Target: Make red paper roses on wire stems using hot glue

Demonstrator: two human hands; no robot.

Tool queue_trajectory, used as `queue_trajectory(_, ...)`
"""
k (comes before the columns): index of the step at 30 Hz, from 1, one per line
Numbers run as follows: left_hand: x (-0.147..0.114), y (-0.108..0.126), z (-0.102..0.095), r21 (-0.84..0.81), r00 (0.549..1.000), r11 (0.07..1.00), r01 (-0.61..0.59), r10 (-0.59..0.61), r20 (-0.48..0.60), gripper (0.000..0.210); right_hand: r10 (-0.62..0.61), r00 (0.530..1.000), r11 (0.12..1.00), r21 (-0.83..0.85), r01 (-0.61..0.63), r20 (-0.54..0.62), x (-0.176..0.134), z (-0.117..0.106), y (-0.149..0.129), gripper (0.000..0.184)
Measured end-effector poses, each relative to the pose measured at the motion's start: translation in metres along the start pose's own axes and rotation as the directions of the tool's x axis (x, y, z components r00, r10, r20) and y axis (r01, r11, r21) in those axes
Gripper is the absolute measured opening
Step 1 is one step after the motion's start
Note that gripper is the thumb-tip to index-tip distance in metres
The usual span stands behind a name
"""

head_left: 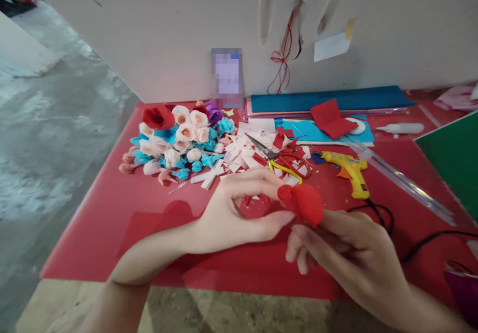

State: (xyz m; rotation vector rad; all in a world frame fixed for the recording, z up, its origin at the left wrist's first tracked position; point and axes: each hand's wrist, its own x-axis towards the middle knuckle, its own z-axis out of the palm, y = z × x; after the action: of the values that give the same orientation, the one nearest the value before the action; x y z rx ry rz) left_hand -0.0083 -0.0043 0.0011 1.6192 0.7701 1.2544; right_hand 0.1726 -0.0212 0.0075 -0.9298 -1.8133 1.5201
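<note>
Between my two hands is a red paper petal piece [308, 204], curved and pinched together at its lower left. My left hand [248, 208] grips its left edge between thumb and fingers. From the right, my right hand [347, 248] pinches its lower side with thumb and forefinger, the other fingers curled underneath. Just beyond the hands lie scissors [278, 158] with red and yellow handles, resting on white and red paper scraps [239, 149]. A yellow glue gun [347, 168] lies on its side beyond my right hand.
Paper flowers [182, 139] in white, blue, pink and red are heaped at the back left. A phone [227, 76] leans on the wall. Blue paper [328, 100], clear sticks [403, 178], a white bottle [403, 128] and a green board [453, 159] occupy the right side. Red sheets [149, 231] lie under my left forearm.
</note>
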Motion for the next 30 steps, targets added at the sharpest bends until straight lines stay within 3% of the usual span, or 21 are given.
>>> queue_trajectory(9, -0.0013, -0.0008, -0.0002, 0.01, 1.0, 1.0, 0.015, -0.015, -0.013, 0.003, -0.095, 0.993, 0.989, -0.119, 0.087, -0.066, 0.0018, 0.0006, -0.0001, 0.022)
queue_trajectory(18, -0.0007, -0.0005, 0.0009, 0.007, 1.0, 1.0, 0.01, -0.01, -0.023, 0.003, -0.09, 0.994, 0.991, -0.108, 0.083, -0.059, 0.0017, 0.0005, -0.001, 0.021)
queue_trajectory(30, -0.0008, -0.0037, 0.0007, 0.084, 0.999, 0.996, 0.029, -0.026, -0.044, 0.006, -0.194, 0.973, 0.937, -0.316, 0.147, -0.124, 0.004, 0.0051, 0.0025, 0.024)
